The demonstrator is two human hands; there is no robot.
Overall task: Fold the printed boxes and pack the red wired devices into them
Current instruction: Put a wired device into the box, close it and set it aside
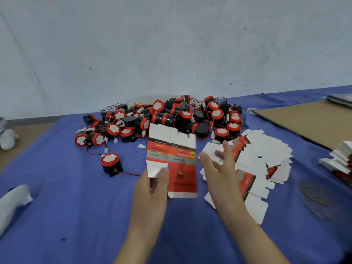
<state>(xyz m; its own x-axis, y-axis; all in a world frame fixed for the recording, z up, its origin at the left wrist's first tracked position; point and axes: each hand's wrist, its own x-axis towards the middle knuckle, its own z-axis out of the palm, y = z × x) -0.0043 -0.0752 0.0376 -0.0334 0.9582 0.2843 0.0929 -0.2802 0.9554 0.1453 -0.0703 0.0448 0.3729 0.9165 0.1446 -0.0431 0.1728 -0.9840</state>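
My left hand point(152, 184) pinches the lower left flap of a flat, unfolded printed box point(175, 153), red, grey and white, held upright above the blue cloth point(76, 216). My right hand point(219, 164) hovers just right of the box with fingers spread, over a fanned pile of flat boxes point(261, 161). A heap of red and black wired devices point(167, 117) lies behind the box. One single device point(110, 164) sits apart at the front left, its red wire trailing toward my left hand.
A brown cardboard sheet point(308, 121) lies at the back right. Another stack of flat boxes point(341, 159) sits at the right edge. Rubber bands point(318, 199) lie on the cloth at the right. White bundles point(13, 202) rest at the left edge. A grey wall stands behind.
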